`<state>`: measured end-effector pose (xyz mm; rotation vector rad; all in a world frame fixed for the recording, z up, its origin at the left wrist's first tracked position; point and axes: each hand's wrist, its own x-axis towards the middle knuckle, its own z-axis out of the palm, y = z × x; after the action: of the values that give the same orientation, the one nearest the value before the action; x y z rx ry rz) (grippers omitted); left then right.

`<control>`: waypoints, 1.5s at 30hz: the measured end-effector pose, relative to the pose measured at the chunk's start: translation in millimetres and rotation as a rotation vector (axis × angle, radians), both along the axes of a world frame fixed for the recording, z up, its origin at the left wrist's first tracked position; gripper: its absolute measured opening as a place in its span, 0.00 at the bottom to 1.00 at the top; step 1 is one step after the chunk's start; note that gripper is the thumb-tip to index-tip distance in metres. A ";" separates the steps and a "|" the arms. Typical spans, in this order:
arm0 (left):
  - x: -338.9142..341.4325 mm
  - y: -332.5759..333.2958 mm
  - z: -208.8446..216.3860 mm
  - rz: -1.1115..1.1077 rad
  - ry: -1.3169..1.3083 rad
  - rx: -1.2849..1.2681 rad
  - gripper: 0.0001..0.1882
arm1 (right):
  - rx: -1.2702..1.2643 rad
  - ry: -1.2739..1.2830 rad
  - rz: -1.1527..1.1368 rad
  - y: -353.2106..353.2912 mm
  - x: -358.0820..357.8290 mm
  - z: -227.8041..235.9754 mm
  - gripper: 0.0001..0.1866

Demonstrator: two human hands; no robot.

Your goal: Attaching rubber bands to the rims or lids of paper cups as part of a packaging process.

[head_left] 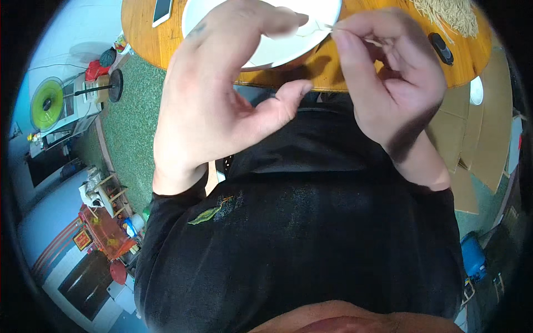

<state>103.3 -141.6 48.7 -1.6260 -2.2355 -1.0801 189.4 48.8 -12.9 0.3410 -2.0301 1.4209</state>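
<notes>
My right hand [394, 66] pinches a thin pale strand [328, 26] between thumb and forefinger, over the rim of a large white basin or plate [288, 50]. Its other fingers curl in toward the palm. To the left, my left hand [216, 83] is raised over the same white rim, thumb and forefinger well apart with nothing visible between them. The rest of its fingers are hidden behind the hand, and the forefinger tip is blurred. A heap of similar pale strands [452, 14] lies on the wooden table [150, 41] at the far right.
A small black oblong object [441, 49] lies by the table's right edge, and a white-edged phone [162, 11] at the far left. Flattened cardboard [488, 127] covers floor on the right. A green-bladed fan [47, 104] stands left, beyond the green floor [133, 122].
</notes>
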 end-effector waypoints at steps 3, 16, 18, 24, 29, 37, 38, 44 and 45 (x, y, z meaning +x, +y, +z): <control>-2.0 -3.6 -4.4 0.037 -0.053 -0.151 0.19 | 0.046 0.039 -0.055 1.0 10.5 -7.4 0.08; 4.6 14.8 37.1 0.218 -0.283 -0.319 0.14 | 0.010 -0.079 -0.241 -29.4 2.8 24.0 0.07; 6.6 17.1 40.3 0.234 -0.323 -0.344 0.14 | -0.028 -0.126 -0.287 -30.0 2.3 24.9 0.09; 8.8 20.7 40.0 0.261 -0.330 -0.347 0.14 | 0.084 0.092 -0.291 -25.2 -7.0 3.3 0.08; 7.6 20.0 40.4 0.238 -0.342 -0.344 0.12 | 0.016 -0.073 -0.291 -29.3 1.0 22.5 0.08; -8.0 15.4 44.1 0.157 -0.285 -0.382 0.09 | 0.101 -0.103 -0.303 -26.2 -1.8 10.7 0.08; -10.4 19.1 49.2 0.140 -0.259 -0.492 0.09 | 0.152 0.001 -0.291 -22.4 -7.4 -4.6 0.07; -21.7 24.4 55.3 0.075 -0.323 -0.639 0.06 | 0.172 0.096 -0.269 -25.2 -6.2 -8.2 0.07; -21.7 26.2 54.3 0.069 -0.420 -0.642 0.05 | 0.171 0.093 -0.272 -25.2 -5.8 -9.5 0.06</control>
<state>81.7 -115.4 103.0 -1.6090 -3.1364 -0.7791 183.6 23.6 -22.4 0.1894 -2.0379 1.0522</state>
